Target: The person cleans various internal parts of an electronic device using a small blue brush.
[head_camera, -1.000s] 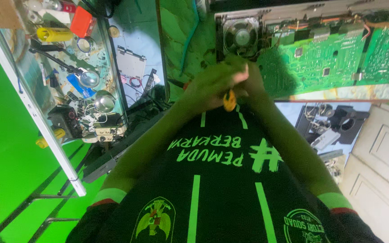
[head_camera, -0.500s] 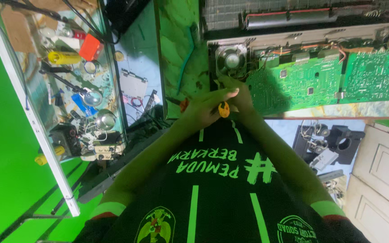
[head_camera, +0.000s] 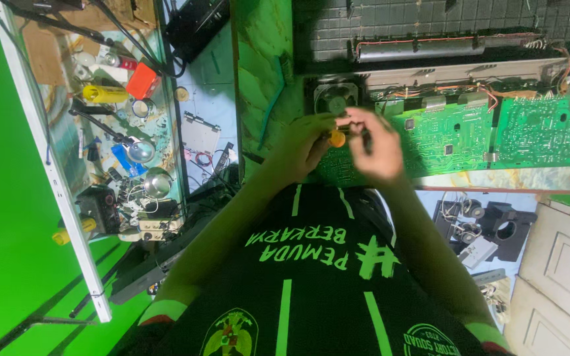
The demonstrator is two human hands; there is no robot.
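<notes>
The left hand (head_camera: 305,142) is clamped on an orange-handled tool (head_camera: 338,138), held above the green circuit board (head_camera: 443,135). The right hand (head_camera: 377,145), fingers curled, touches the tool; its grip cannot be determined.

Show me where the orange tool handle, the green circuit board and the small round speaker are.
orange tool handle (head_camera: 338,138), head view, its rounded end.
green circuit board (head_camera: 450,132), head view, board face.
small round speaker (head_camera: 335,103), head view, its centre.

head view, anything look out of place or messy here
Yes: the glass shelf beside the bench is crowded with loose tools, cables and small parts in a jumble. On the bench, a green circuit board lies bare under both hands, with loose wires along its top edge.
</notes>
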